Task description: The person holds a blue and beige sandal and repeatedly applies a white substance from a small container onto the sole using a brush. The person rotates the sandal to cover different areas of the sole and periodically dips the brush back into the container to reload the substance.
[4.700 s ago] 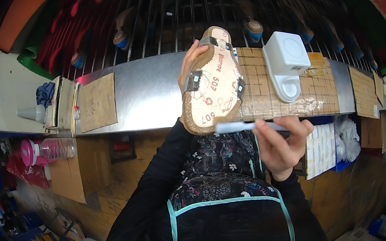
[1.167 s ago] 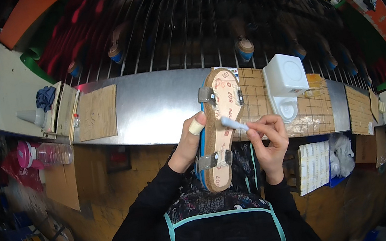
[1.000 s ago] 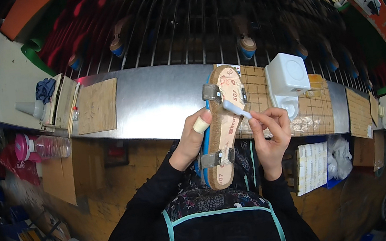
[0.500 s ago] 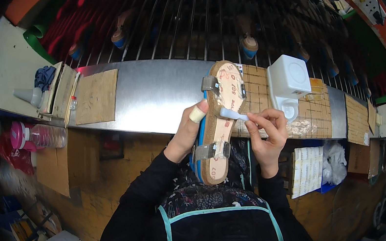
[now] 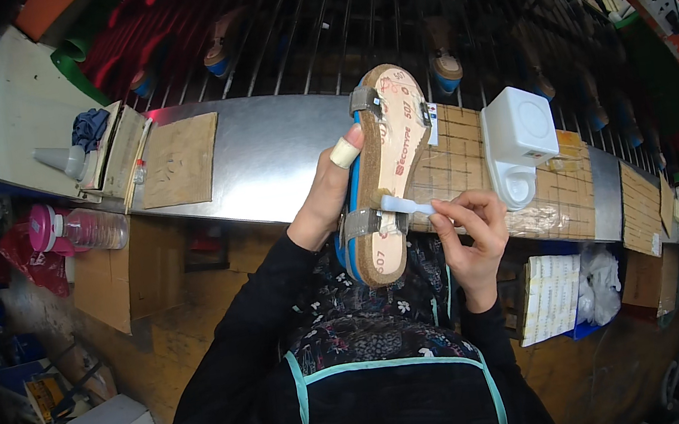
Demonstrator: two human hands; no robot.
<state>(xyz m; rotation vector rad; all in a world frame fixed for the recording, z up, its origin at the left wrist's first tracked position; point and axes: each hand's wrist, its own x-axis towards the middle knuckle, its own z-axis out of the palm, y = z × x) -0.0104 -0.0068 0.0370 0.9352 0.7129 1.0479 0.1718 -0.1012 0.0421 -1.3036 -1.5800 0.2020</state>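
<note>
A sandal on a blue last (image 5: 395, 165) is held up with its underside facing me. That underside has a pale board edged with brown cork, and clear-wrapped straps fold over its sides. My left hand (image 5: 325, 195) grips its left edge, the thumb wrapped in pale tape and the other fingers hidden behind. My right hand (image 5: 480, 246) pinches a small brush with a pale plastic handle (image 5: 412, 205) between thumb and fingers. The brush's tip touches the underside just above the near strap, by the left cork edge.
Right of the sandal, a white plastic dispenser (image 5: 519, 130) stands on taped cardboard (image 5: 454, 148) on the metal bench (image 5: 261, 149). A brown board (image 5: 179, 161) lies at the left. Beyond runs a rack of metal rods (image 5: 305, 26) with more lasted shoes.
The sandal has shifted away from me, up the picture. The brush tip has passed from the middle of the underside to just above the near strap.
</note>
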